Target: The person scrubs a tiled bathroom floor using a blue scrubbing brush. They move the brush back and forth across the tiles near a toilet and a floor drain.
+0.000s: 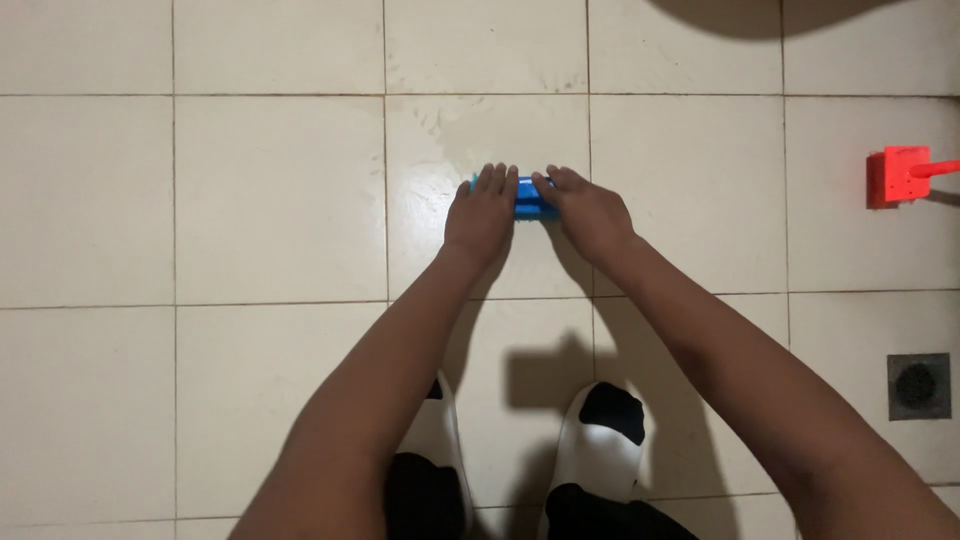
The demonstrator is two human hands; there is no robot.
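Both arms stretch down toward the frame's center, left hand (481, 213) and right hand (588, 212) lying palm-down, fingers together, pressing a blue brush (530, 203) onto the tiled floor (280, 200).

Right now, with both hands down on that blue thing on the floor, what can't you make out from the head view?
- Blue object: mostly covered by the left hand and right hand; its kind and shape cannot be told.
- Red block: its handle is cut off by the right edge.
- Floor drain: too dark to see inside.
- Slippers: partly hidden by the forearms and bottom edge.
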